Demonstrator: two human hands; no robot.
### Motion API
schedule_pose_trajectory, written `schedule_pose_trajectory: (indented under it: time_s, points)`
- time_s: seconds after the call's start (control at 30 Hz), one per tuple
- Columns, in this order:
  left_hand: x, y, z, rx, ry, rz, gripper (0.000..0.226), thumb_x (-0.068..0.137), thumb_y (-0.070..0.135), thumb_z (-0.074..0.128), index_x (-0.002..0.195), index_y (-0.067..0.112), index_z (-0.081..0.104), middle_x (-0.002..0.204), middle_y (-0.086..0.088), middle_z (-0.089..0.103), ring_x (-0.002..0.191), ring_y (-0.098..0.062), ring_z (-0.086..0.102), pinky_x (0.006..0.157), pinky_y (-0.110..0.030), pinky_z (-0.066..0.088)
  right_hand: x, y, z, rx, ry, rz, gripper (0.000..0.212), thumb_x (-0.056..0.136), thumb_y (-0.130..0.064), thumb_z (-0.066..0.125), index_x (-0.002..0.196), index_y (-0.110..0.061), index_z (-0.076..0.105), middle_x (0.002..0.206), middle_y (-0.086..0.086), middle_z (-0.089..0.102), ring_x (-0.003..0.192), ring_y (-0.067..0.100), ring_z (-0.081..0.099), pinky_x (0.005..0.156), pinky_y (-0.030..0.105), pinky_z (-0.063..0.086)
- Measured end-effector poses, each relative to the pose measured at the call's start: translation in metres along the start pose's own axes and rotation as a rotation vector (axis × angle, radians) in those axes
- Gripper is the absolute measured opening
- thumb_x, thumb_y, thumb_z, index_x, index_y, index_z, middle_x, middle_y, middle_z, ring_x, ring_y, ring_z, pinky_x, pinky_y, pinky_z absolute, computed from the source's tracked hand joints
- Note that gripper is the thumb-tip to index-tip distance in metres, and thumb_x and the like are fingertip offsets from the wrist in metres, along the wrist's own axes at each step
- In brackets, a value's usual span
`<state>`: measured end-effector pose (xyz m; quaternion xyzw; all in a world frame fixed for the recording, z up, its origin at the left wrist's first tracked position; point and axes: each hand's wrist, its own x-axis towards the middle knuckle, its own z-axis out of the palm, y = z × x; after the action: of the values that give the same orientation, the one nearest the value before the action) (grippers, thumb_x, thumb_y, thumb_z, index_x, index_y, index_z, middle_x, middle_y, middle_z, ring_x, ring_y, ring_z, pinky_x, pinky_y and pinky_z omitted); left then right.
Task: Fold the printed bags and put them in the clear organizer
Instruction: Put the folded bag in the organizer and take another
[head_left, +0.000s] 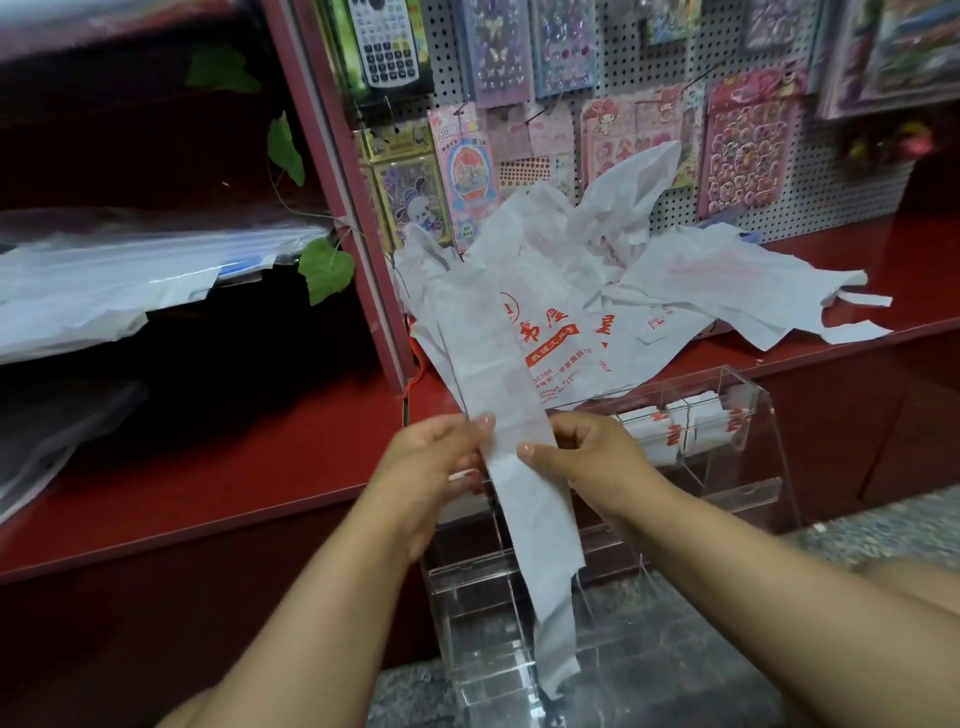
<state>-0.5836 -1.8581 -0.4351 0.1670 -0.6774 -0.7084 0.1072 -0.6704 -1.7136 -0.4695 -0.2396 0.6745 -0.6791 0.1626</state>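
- Head view: your left hand (436, 457) and right hand (587, 452) each pinch an edge of a printed bag (524, 467), already narrowed into a long white strip that hangs down in front of the clear organizer (727, 499).
- The strip's upper end appears to run back up to the heap of loose bags (597, 291) lying on the red surface (234, 467), where red lettering shows on the top sheet; its lower tail dangles past the organizer's front shelves.
- The organizer stands against the front of the surface, and its upper compartments already hold several folded bags (675, 426) packed side by side.
- To do this fold well, keep both thumbs level on the strip's edges so the sides stay parallel, smooth the air out toward the tail, then turn the strip over on itself in even lengths; judge each fold against the width of a compartment so the finished packet slides in beside the others.
- Draw the strip clear of the heap before folding, or the sheets beneath may drag with it.
- Hard to make out: your fingers behind the plastic are hidden, so how many back each pinch cannot be told.
- The organizer's lower shelves are transparent and glare-streaked; what they hold, if anything, is unclear.
- The pegboard (831, 197) behind carries sticker sheets and a calculator, cut off at the top edge.
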Motion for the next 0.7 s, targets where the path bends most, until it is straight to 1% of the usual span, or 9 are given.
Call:
schedule_pose_trajectory:
  time_s: [0.07,0.13,0.3,0.37,0.47,0.53,0.57,0.63,0.7]
  points:
    - [-0.001,-0.012,0.003,0.075,0.061,0.048,0.016,0.088,0.013,0.067,0.094,-0.001,0.071,0.091,-0.013,0.076,0.078,-0.019,0.07,0.071,-0.024,0.055,0.0,0.002,0.003,0.013,0.008,0.017,0.008,0.085,-0.017,0.071,0.093,-0.018,0.073,0.093,-0.001,0.075,0.085,0.02,0.072,0.082,0.045,0.058]
    - [0.0,-0.014,0.001,0.136,0.106,0.103,0.012,0.09,0.008,0.065,0.09,-0.002,0.072,0.082,-0.01,0.075,0.068,-0.012,0.066,0.07,-0.023,0.055,0.0,0.002,0.006,0.042,-0.001,0.024,0.01,0.088,-0.021,0.068,0.096,-0.016,0.071,0.094,0.0,0.075,0.086,0.019,0.072,0.083,0.044,0.058]
    - [-0.002,-0.015,0.002,0.06,0.113,0.156,0.013,0.091,0.01,0.064,0.086,0.001,0.073,0.087,-0.015,0.075,0.077,-0.021,0.068,0.079,-0.033,0.056,0.003,0.001,0.009,0.093,0.069,-0.029,0.01,0.09,-0.017,0.064,0.092,-0.012,0.072,0.095,0.007,0.074,0.092,0.026,0.07,0.088,0.049,0.055]
    - [-0.005,-0.015,0.003,0.066,0.152,0.221,0.014,0.09,0.012,0.066,0.081,0.004,0.073,0.085,-0.01,0.074,0.076,-0.016,0.067,0.073,-0.027,0.054,0.005,-0.002,0.009,0.09,0.076,-0.052,0.01,0.09,-0.018,0.065,0.089,-0.011,0.073,0.094,0.009,0.074,0.093,0.029,0.07,0.088,0.05,0.055]
    - [-0.003,-0.014,0.001,0.205,0.325,0.382,0.01,0.083,0.024,0.075,0.074,0.022,0.076,0.108,0.005,0.065,0.1,-0.013,0.062,0.084,-0.024,0.048,0.005,-0.009,0.009,0.085,0.078,-0.111,0.01,0.088,-0.016,0.067,0.085,-0.009,0.073,0.092,0.013,0.073,0.086,0.024,0.069,0.083,0.046,0.056]
    - [-0.005,-0.009,0.0,0.28,0.339,0.462,0.008,0.08,0.031,0.073,0.073,0.03,0.077,0.12,0.02,0.058,0.117,-0.008,0.055,0.092,-0.026,0.047,0.004,-0.014,0.009,0.102,0.075,-0.14,0.009,0.087,-0.014,0.067,0.082,-0.011,0.073,0.089,0.011,0.074,0.08,0.019,0.068,0.077,0.038,0.055]
    - [-0.007,-0.007,0.0,0.266,0.306,0.487,0.012,0.083,0.027,0.072,0.072,0.029,0.078,0.118,0.021,0.062,0.116,-0.005,0.057,0.091,-0.024,0.048,0.004,-0.015,0.01,0.105,0.072,-0.149,0.009,0.087,-0.014,0.067,0.08,-0.013,0.073,0.087,0.009,0.074,0.079,0.017,0.067,0.076,0.036,0.055]
    - [-0.012,-0.004,0.002,0.172,0.233,0.485,0.021,0.091,0.012,0.066,0.077,0.024,0.078,0.098,0.012,0.074,0.098,-0.005,0.068,0.08,-0.02,0.053,0.003,-0.018,0.01,0.1,0.067,-0.161,0.009,0.086,-0.014,0.068,0.079,-0.015,0.073,0.086,0.008,0.074,0.078,0.016,0.067,0.076,0.035,0.055]
    - [-0.013,-0.002,0.003,0.1,0.23,0.425,0.021,0.093,0.012,0.061,0.083,0.02,0.077,0.089,0.003,0.077,0.09,-0.015,0.073,0.073,-0.024,0.056,0.003,-0.017,0.008,0.082,0.052,-0.162,0.005,0.085,-0.013,0.07,0.08,-0.011,0.072,0.088,0.013,0.073,0.08,0.02,0.066,0.08,0.042,0.054]
